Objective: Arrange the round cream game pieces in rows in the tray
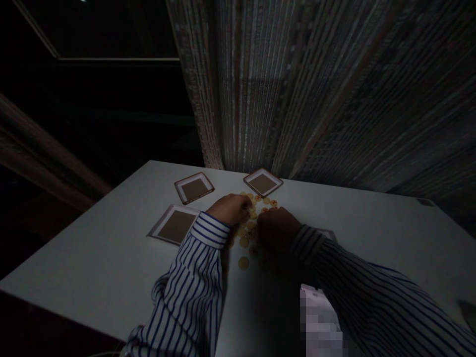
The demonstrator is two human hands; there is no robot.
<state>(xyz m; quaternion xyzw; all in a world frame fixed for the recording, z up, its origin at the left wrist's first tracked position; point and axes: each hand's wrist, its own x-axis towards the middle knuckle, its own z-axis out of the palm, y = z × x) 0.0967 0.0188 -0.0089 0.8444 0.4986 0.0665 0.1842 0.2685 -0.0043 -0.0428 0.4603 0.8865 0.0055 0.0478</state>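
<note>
Small round, pale wooden discs (244,242), which look like Chinese chess pieces, lie scattered in the middle of the table. A few of them, such as the far right disc (274,203), carry red markings; others look plain. My left hand (231,209) is over the left side of the scatter, its fingers curled in and touching the discs. Opposite it, my right hand (278,226) is closed like a fist at the right side of the pile, close to the left. What either hand holds is hidden by the fingers and the dim light. One disc (243,263) lies apart, nearer to me.
On the white table (111,238) are shallow square trays: a back left tray (195,189), a back right tray (263,183), a front left tray (174,225) and a right tray (328,234) partly behind my arm. A pixelated pale object (322,322) is at the front. A striped curtain (260,89) hangs behind.
</note>
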